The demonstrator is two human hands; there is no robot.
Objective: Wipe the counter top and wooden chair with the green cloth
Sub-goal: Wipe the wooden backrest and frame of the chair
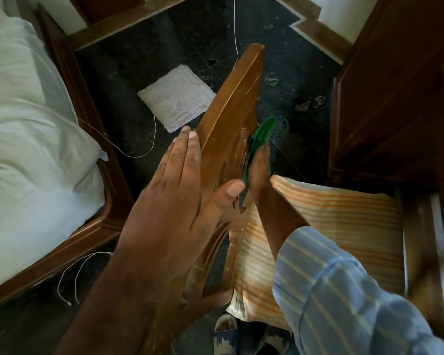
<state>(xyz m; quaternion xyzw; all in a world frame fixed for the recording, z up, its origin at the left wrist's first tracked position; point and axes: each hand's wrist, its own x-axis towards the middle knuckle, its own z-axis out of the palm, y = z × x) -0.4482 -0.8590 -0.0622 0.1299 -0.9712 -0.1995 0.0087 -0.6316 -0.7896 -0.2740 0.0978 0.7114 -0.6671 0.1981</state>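
Note:
I look straight down on the wooden chair [231, 98], whose carved backrest runs up the middle of the view. My left hand [174, 190] grips the top rail of the backrest, fingers flat on its outer face and thumb over the inner edge. My right hand [260, 172] presses the green cloth [263, 131] against the inner face of the backrest, just above the seat. Part of the cloth sticks out beyond my fingertips; the rest is hidden under the hand. No counter top shows.
A striped orange cushion [344, 219] lies on the chair seat. A bed with white bedding [28, 139] fills the left. A white mat [177, 98] and thin cords [139, 155] lie on the dark floor. Dark wooden furniture [395, 98] stands to the right. A sandalled foot [224, 326] shows below.

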